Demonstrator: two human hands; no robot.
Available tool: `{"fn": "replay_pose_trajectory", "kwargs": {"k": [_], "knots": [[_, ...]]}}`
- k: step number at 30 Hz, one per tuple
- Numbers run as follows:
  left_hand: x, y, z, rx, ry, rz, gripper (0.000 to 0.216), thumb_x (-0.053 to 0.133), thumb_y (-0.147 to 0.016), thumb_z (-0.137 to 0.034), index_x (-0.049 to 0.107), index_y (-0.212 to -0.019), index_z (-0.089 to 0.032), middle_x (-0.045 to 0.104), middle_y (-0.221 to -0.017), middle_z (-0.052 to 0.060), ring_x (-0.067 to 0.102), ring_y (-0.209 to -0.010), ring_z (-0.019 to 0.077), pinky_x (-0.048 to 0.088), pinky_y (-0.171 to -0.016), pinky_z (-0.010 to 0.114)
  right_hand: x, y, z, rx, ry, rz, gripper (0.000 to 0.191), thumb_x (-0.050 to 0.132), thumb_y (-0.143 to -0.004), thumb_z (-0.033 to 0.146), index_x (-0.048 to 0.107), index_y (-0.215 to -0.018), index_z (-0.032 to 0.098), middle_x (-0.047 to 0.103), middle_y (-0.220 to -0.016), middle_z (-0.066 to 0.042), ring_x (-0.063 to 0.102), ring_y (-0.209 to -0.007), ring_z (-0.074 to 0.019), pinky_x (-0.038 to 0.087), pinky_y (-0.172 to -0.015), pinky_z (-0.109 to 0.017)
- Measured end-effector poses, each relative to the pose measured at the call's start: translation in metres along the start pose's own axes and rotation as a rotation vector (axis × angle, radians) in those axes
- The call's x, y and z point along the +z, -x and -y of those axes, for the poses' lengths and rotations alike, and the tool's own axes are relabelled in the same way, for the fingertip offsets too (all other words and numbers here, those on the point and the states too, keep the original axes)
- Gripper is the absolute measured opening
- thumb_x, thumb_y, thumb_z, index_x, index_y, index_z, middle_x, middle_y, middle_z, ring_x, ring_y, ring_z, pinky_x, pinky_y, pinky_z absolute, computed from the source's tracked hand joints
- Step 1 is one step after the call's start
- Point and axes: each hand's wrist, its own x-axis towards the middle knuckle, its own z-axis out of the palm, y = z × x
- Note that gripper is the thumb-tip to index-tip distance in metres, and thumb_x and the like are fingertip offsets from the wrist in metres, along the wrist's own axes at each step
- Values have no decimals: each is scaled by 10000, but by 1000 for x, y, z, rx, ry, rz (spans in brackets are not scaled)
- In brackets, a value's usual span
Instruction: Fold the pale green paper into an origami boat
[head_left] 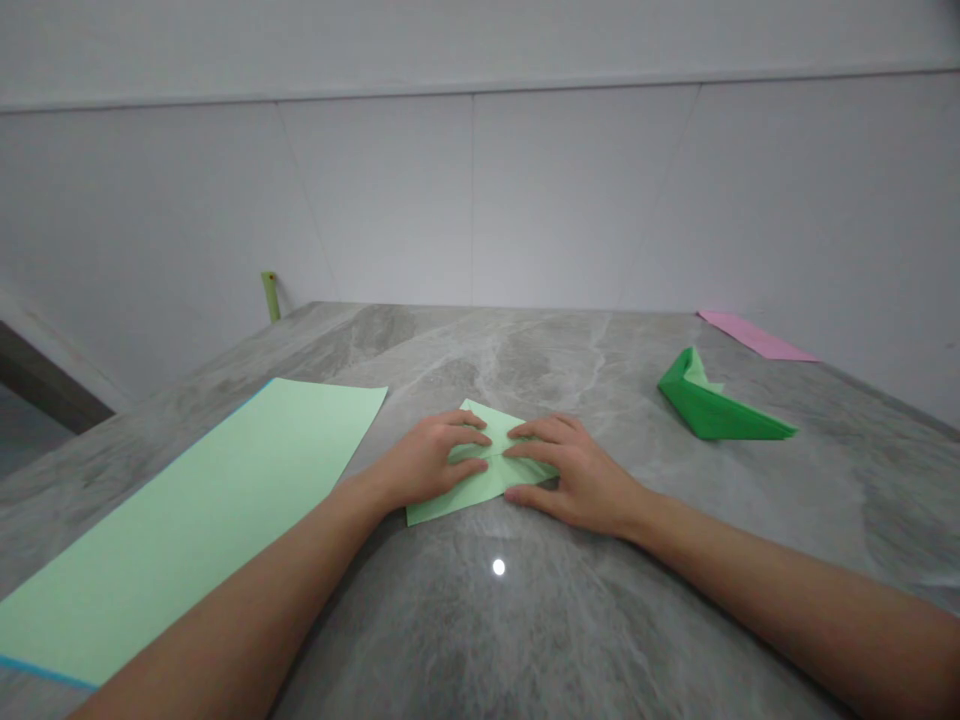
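A small light green folded paper [480, 478] lies flat on the grey marble table [570, 620] right in front of me. My left hand [427, 462] presses on its left half, fingers stretched flat and pointing right. My right hand [574, 475] presses on its right half, fingers flat and pointing left. The fingertips of both hands nearly meet over the paper's middle crease. Neither hand grips anything; both lie on the paper. Parts of the paper are hidden under the palms.
A large light green sheet [195, 520] with a blue edge lies at the left. A dark green folded paper boat [712, 405] sits at the right. A pink sheet [754, 335] lies far right by the white wall. A small green strip [270, 295] leans at the back left.
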Motion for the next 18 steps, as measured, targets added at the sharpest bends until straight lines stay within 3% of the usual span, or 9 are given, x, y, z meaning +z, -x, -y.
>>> {"fn": "replay_pose_trajectory", "kwargs": {"k": [11, 18], "knots": [[0, 1, -1, 8, 29, 61, 234, 588, -861, -312, 734, -1036, -260, 605, -1269, 63, 592, -1115, 204, 402, -1021, 341, -2, -1, 3, -138, -20, -10, 255, 644, -845, 381, 677, -1042, 223, 700, -1013, -56, 631, -973, -202, 305, -1028, -464], [-9, 2, -10, 23, 82, 119, 322, 482, -924, -379, 763, -899, -224, 604, -1280, 65, 576, -1140, 207, 378, -1027, 343, -1, -3, 2, -194, -38, -2, 169, 549, -918, 298, 685, -972, 212, 723, -923, -45, 647, -907, -179, 385, -952, -392]]}}
